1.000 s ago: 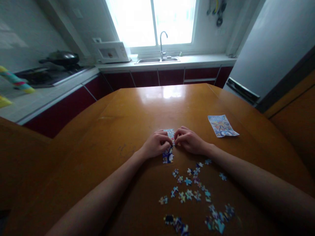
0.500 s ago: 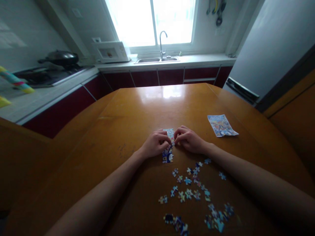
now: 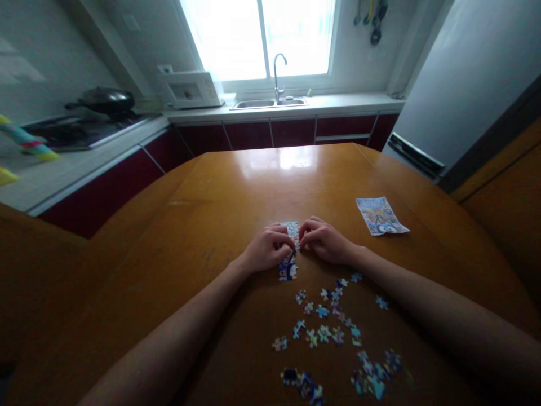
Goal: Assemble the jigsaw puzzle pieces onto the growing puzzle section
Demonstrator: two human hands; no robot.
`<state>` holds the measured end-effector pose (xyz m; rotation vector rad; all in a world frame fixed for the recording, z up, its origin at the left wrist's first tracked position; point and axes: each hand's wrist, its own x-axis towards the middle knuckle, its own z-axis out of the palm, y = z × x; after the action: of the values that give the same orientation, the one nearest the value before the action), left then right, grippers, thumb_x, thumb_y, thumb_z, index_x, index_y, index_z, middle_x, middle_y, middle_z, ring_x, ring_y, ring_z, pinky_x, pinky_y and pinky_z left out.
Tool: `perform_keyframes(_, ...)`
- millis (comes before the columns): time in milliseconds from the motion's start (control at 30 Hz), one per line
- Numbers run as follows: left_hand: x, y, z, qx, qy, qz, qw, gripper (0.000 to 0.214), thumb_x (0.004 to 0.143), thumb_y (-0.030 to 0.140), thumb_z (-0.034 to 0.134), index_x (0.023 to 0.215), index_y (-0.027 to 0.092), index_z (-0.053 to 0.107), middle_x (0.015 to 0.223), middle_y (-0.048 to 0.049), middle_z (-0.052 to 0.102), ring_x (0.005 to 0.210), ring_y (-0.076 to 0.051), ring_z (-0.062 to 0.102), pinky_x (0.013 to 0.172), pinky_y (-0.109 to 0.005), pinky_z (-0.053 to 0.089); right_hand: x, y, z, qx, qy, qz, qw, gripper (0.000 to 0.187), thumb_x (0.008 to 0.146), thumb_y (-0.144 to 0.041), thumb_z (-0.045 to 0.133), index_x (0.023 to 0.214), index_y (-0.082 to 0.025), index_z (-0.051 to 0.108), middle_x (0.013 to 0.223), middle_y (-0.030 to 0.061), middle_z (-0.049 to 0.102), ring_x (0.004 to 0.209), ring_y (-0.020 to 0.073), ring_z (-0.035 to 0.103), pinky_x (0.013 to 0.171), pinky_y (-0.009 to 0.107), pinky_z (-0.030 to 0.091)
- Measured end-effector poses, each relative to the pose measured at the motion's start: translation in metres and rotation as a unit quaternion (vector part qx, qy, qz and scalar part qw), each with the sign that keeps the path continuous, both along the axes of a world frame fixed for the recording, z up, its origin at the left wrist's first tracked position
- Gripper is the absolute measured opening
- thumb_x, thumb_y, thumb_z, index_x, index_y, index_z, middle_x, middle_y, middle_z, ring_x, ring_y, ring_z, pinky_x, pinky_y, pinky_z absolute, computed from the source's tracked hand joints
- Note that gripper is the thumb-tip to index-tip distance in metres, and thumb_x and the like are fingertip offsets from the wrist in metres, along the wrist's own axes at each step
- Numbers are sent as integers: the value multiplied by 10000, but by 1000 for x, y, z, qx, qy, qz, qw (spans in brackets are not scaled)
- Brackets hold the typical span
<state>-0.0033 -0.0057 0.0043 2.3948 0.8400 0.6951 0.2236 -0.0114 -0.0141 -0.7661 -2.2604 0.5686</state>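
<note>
Currently pinching a joined puzzle strip (image 3: 288, 272), flat on the table (image 3: 236, 192) straight ahead. Left hand (image 3: 265, 252) and right hand (image 3: 326, 243) curled over its middle, fingers closed, tips pressed onto the strip from either side. Could buckle or pop a joint if pressed unevenly; could also scatter the loose pieces (image 3: 323, 332) with a forearm. Counted: one strip, two hands, one printed sheet (image 3: 381, 216) off right, roughly two dozen loose pieces, nearest too blurred for exact.

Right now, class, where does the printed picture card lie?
In the head view, the picture card lies flat on the wooden table, right of and slightly beyond the right hand, apart from the loose puzzle pieces.
</note>
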Motion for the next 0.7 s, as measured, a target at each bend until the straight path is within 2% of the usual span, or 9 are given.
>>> perform_keyframes(700, 1, 0, 0, 6, 11, 7, 1000, 233, 819, 149, 563, 845, 234, 778, 730, -9, 595, 771, -157, 520, 740, -292, 423, 0, 1, -2, 0, 1, -4, 1000, 319, 781, 26, 569, 779, -236, 750, 917, 27, 653, 912, 180, 549, 849, 333, 454)
